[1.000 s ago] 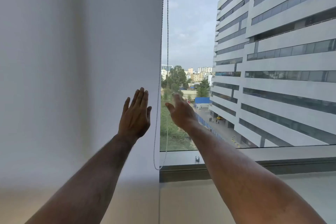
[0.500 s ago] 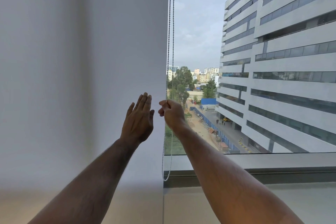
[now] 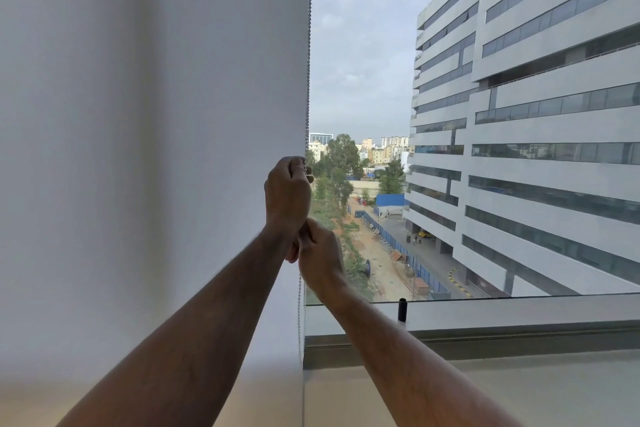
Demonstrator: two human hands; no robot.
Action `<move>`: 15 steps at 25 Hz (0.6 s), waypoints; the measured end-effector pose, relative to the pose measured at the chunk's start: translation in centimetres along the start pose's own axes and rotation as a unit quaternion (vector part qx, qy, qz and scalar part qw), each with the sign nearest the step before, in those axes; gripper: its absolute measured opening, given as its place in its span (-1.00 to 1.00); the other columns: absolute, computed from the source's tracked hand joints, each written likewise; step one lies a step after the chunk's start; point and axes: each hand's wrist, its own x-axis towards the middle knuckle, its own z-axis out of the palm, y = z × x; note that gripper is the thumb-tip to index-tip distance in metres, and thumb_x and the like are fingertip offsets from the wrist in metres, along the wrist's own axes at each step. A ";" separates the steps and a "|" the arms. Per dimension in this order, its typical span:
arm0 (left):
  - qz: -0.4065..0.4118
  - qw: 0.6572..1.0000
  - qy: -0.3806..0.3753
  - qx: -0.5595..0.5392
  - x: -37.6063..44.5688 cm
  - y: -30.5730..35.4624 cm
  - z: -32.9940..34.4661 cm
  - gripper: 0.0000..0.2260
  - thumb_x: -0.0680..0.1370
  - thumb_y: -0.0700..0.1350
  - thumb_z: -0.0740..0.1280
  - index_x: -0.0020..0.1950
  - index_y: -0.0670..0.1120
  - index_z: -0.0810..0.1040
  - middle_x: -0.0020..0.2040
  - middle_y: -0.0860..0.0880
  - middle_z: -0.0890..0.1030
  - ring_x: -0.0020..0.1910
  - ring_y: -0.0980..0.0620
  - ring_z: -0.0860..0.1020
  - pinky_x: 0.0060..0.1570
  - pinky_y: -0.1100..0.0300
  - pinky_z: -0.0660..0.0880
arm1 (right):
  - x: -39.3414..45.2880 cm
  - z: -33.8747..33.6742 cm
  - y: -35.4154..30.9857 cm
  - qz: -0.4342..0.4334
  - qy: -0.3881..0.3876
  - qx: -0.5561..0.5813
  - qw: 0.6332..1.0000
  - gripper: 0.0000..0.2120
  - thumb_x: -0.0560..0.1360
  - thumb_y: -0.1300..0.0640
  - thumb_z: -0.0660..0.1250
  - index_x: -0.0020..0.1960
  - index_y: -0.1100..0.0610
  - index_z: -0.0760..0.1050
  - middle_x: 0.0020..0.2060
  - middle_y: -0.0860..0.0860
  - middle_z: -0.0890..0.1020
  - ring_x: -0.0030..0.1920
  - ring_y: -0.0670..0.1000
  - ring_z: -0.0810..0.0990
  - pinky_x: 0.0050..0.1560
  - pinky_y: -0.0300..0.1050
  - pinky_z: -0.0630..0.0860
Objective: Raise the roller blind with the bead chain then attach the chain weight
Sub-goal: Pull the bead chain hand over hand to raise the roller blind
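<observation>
Both fists close on the bead chain, left hand just above right hand, beside the roller blind (apparently still fully lowered), raising barely begun and no chain weight visibly fitted.

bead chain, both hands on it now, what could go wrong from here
Both fists, left hand above right hand, are stacked close on the bead chain, so each pull may be short and a grip could slip. The chain hugs the roller blind edge, so it might rub or drag the fabric.
</observation>
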 end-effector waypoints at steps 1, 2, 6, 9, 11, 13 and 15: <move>-0.021 0.999 -0.004 -0.042 0.1 0.7 0.2 -0.71 0.69 -0.07 0.11 0.16 -0.10 0.60 -0.01 -0.04 0.71 -0.03 -0.02 0.71 0.11 -0.05 0.61 | -0.4 0.0 -0.2 -0.004 0.001 0.008 1.000 -0.62 0.67 0.21 0.17 -0.29 0.01 0.50 -0.50 -0.03 0.59 -0.45 -0.01 0.57 -0.35 0.18 0.58; -0.040 0.996 -0.008 -0.082 0.2 1.4 0.2 -0.71 0.70 -0.07 0.10 0.18 -0.12 0.59 0.00 -0.08 0.71 -0.06 -0.02 0.72 0.10 -0.06 0.61 | -0.9 -0.1 -0.6 -0.008 0.002 0.013 1.000 -0.63 0.68 0.23 0.17 -0.26 0.03 0.51 -0.49 -0.03 0.59 -0.46 -0.05 0.57 -0.35 0.11 0.57; -0.087 0.973 -0.039 -0.212 0.2 4.7 -0.4 -0.68 0.74 -0.10 0.06 0.26 -0.20 0.55 0.05 -0.20 0.71 -0.14 -0.06 0.69 -0.07 0.06 0.60 | -2.4 -0.4 -1.1 -0.018 0.014 0.030 0.999 -0.69 0.70 0.24 0.15 -0.16 0.16 0.54 -0.48 0.04 0.60 -0.47 -0.08 0.57 -0.38 -0.10 0.51; -0.072 0.965 -0.059 -0.245 0.5 6.5 -0.7 -0.71 0.74 -0.12 0.12 0.24 -0.18 0.59 -0.11 -0.11 0.69 -0.34 0.04 0.58 -0.37 0.20 0.48 | -2.9 -0.9 -1.1 -0.022 0.023 0.033 0.999 -0.71 0.70 0.24 0.15 -0.14 0.18 0.55 -0.48 0.04 0.58 -0.47 -0.07 0.55 -0.37 -0.06 0.50; -0.031 0.972 -0.049 -0.227 0.4 6.9 -0.5 -0.75 0.71 -0.16 0.18 0.14 -0.15 0.66 -0.31 -0.02 0.57 -0.47 0.11 0.40 -0.49 0.25 0.29 | -3.0 -1.1 -1.1 -0.026 0.022 0.029 0.999 -0.71 0.69 0.25 0.15 -0.13 0.18 0.55 -0.49 0.04 0.57 -0.47 -0.06 0.54 -0.36 -0.07 0.49; 0.009 0.977 -0.028 -0.213 0.1 7.0 -0.3 -0.75 0.69 -0.22 0.20 -0.01 -0.12 0.68 -0.41 0.02 0.45 -0.51 0.13 0.30 -0.48 0.24 0.23 | -3.2 -1.4 -1.2 -0.028 0.011 0.023 0.999 -0.72 0.70 0.22 0.14 -0.09 0.15 0.57 -0.46 0.08 0.60 -0.44 -0.02 0.55 -0.35 -0.11 0.47; 0.032 0.979 -0.012 -0.201 -0.3 7.3 -0.3 -0.73 0.68 -0.23 0.20 -0.10 -0.09 0.65 -0.43 0.04 0.42 -0.53 0.16 0.29 -0.45 0.23 0.25 | -3.5 -1.9 -1.5 -0.016 -0.007 0.026 0.999 -0.74 0.72 0.14 0.15 0.03 0.09 0.61 -0.35 0.04 0.68 -0.31 -0.06 0.64 -0.22 -0.24 0.49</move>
